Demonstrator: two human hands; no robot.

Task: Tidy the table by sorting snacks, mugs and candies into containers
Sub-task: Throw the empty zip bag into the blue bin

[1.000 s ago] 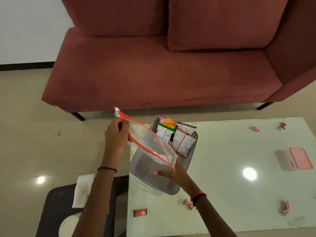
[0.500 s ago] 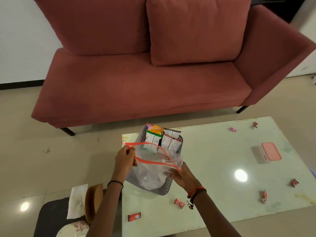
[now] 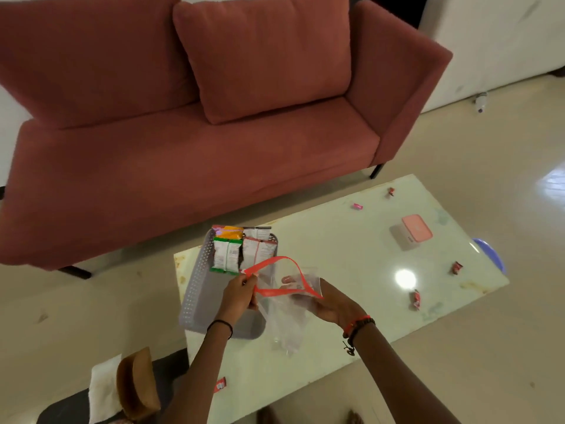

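Clear zip bag (image 3: 284, 325) pinched open between left hand (image 3: 238, 295) and right hand (image 3: 333, 306); grey basket (image 3: 195, 289) just behind; wrapped candy (image 3: 415, 298) nearby right.

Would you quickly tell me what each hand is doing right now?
Left hand: pinches the red rim of the clear zip bag.
Right hand: holds that bag's other side.

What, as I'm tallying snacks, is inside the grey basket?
Snack packets fill the far end of the grey basket: orange, green-and-white, red-and-white. The left hand and clear zip bag cover part of its near end, hiding anything there.
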